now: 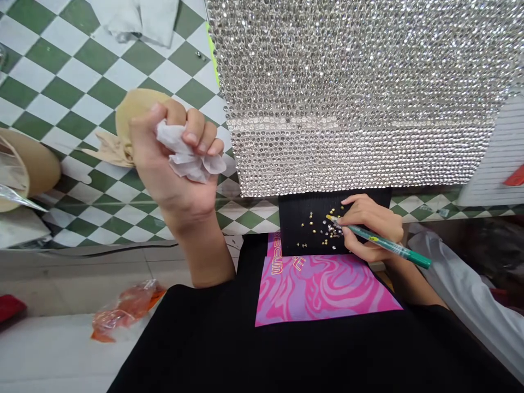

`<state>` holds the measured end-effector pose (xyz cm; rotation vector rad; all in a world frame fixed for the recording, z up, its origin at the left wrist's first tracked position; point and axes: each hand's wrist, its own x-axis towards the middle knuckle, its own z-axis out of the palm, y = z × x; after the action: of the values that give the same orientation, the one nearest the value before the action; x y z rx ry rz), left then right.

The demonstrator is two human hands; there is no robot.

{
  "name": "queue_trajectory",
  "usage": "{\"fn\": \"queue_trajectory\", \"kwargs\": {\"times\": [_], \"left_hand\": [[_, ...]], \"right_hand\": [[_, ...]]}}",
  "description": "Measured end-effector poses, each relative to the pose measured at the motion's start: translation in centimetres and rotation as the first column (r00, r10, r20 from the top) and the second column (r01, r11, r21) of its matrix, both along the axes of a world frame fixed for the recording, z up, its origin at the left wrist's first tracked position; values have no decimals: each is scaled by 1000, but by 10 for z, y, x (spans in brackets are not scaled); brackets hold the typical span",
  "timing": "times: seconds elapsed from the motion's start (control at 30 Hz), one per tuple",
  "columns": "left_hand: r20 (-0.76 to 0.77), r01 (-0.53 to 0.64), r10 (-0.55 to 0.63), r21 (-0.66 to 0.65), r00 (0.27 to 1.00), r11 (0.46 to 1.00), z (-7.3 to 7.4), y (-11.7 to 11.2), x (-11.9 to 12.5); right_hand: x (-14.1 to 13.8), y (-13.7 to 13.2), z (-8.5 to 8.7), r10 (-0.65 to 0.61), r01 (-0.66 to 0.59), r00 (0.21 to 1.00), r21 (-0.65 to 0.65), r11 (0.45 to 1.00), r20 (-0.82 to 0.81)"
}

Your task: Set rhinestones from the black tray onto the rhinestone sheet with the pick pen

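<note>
My left hand (180, 158) is raised over the table's left part, its fingers curled round a crumpled white tissue (190, 155). Behind that hand lies a beige, round pouch-like thing (137, 109) with a knotted end. My right hand (370, 226) grips a green pen-like stick (388, 245) with a yellowish tip. The tip points down among loose rhinestones (333, 229), silver and gold, on a black sheet (295, 218). A large panel covered in rows of silver rhinestones (347, 98) stretches across the table just beyond the black sheet.
The table has a green-and-white checked cover (94, 114). A beige roll (41, 164) stands at the left, white tissues (139, 22) at the back. A pink and purple patterned sheet (319, 289) lies nearest me. A lined white sheet (497, 147) is at the right, an orange plastic wrapper (125, 311) below left.
</note>
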<state>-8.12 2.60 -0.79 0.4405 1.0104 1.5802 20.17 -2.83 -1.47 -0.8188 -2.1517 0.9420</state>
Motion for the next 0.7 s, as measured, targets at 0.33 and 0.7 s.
{"fn": "queue_trajectory", "kwargs": {"times": [0.33, 0.7], "left_hand": [[76, -44, 46, -27, 996, 999, 0, 2, -3], [7, -39, 38, 99, 999, 994, -6, -1, -3]], "right_hand": [[15, 38, 11, -164, 165, 974, -5, 986, -156], [4, 9, 9, 15, -18, 999, -67, 998, -41]]}}
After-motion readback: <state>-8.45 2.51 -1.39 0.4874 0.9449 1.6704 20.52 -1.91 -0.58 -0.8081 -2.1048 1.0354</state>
